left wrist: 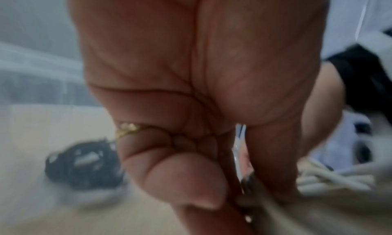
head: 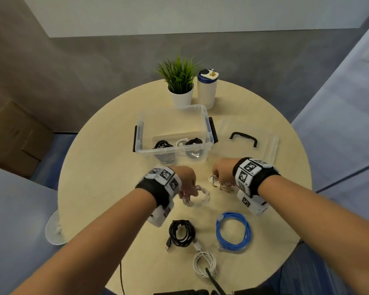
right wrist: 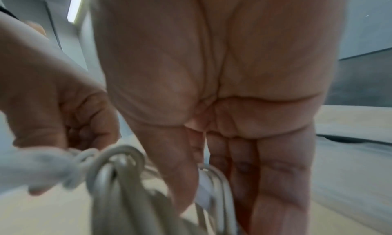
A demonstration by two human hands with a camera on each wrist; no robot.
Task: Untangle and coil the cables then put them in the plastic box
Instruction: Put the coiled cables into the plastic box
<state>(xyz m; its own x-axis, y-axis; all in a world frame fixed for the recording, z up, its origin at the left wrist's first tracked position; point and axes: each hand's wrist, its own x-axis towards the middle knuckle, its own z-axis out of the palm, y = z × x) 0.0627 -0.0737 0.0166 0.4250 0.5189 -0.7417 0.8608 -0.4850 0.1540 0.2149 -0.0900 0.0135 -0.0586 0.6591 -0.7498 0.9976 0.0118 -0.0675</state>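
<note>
White cable (head: 197, 195) at table (head: 107, 167) centre — left hand (head: 186, 182) and right hand (head: 222, 173) both pinch its loops; uneven pulling could tighten the knot.

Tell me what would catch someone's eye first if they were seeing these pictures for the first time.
Probably the two hands at the middle of the round table: the left hand and right hand both grip a tangle of white cables. Next, the bright blue cable, coiled near the table's front edge. Behind the hands, the clear plastic box already holds black and white coils.
</note>
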